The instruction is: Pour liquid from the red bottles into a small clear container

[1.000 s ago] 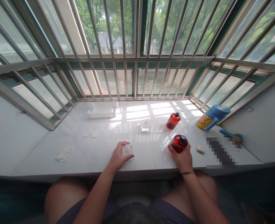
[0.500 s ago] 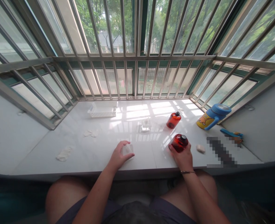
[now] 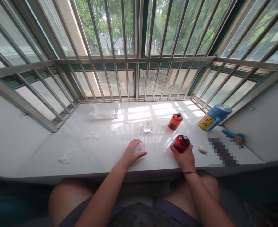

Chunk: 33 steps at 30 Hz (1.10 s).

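My left hand is curled around a small clear container, thumb on its near side and fingers behind. To the right, my right hand grips a dark red see-through bottle with a black cap; the bottle is on the white ledge. A gap of bare ledge lies between the two hands. Behind the held bottle stands a second, brighter red bottle with a black cap. A small clear block-like container sits farther back, between the hands. Whether the left hand's container touches the ledge I cannot tell.
A white perforated basket stands at the back left. Pale thin scraps lie on the left. At the right are a beige lump, a blue-and-yellow thermos and a blue-orange item. Metal bars close off the back.
My left hand has moved to the right with the clear container, closer to the held red bottle. My right hand stays on its bottle.
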Available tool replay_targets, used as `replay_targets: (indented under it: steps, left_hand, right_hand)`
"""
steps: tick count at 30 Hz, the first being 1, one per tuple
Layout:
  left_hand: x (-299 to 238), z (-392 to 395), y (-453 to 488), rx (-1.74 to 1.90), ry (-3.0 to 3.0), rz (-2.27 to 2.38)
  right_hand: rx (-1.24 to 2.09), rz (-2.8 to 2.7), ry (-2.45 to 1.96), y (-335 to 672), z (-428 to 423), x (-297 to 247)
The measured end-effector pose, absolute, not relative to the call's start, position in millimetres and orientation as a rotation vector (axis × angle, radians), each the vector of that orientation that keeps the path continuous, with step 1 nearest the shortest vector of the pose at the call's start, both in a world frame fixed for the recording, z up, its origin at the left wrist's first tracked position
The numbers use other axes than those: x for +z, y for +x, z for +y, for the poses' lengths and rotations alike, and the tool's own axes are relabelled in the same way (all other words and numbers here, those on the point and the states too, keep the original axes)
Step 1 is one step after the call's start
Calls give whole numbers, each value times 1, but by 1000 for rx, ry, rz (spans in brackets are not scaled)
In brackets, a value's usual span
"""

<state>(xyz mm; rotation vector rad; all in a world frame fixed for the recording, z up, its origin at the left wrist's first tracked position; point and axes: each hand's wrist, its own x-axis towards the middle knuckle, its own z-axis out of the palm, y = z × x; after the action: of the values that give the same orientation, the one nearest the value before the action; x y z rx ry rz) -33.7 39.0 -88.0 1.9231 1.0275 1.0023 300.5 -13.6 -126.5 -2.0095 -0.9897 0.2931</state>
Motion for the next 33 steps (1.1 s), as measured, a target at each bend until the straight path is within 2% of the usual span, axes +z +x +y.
replay_targets:
  steps: [14, 18, 23, 27, 33]
  left_hand:
    - [-111, 99, 121, 1048, 2032, 906]
    - [-112, 99, 119, 1181, 2072, 961]
    - [-111, 111, 83, 1424, 2071, 1240]
    - [-107, 151, 70, 1206, 1942, 1439]
    - [-96, 198, 82, 948, 1941, 1347]
  right_hand:
    - [337, -1021, -1866, 301, -10, -126]
    - [328, -1012, -1841, 302, -10, -127]
    - [339, -1000, -1885, 303, -10, -129]
    - [317, -1009, -1915, 302, -9, -128]
    - [299, -1020, -1929, 302, -7, -128]
